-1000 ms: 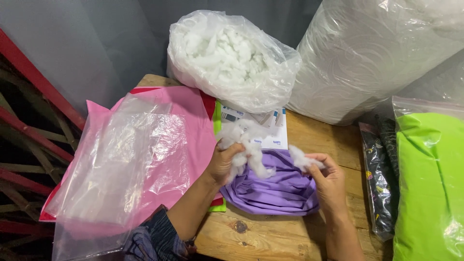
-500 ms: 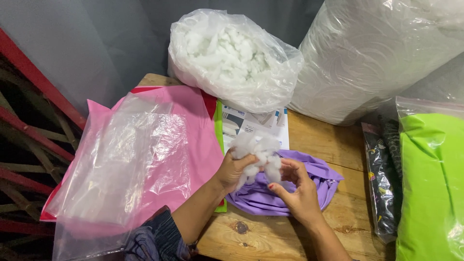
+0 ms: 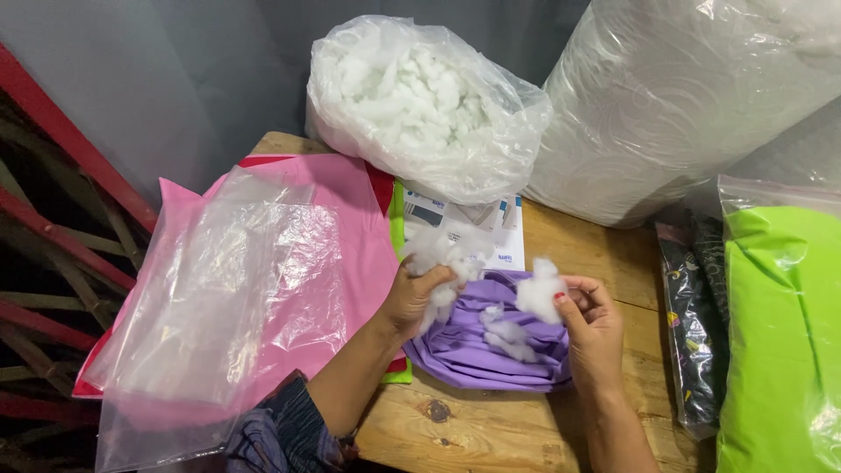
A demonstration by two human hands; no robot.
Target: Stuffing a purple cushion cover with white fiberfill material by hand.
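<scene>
My left hand grips a clump of white fibre stuffing just above a purple fabric cover that lies bunched on the wooden table. A smaller tuft of stuffing is pinched in the fingers of my right hand, over the cover's right side. Loose wisps of stuffing lie on the purple fabric between the two hands.
A clear plastic bag of white stuffing stands at the back. A large wrapped white roll leans at back right. Pink fabric under a clear bag covers the left. A green bagged item, a dark patterned packet and a printed leaflet lie nearby.
The hands came together on one clump half a second ago and have now pulled apart, my right hand taking a small tuft to the right. Wisps have fallen onto the purple cover.
</scene>
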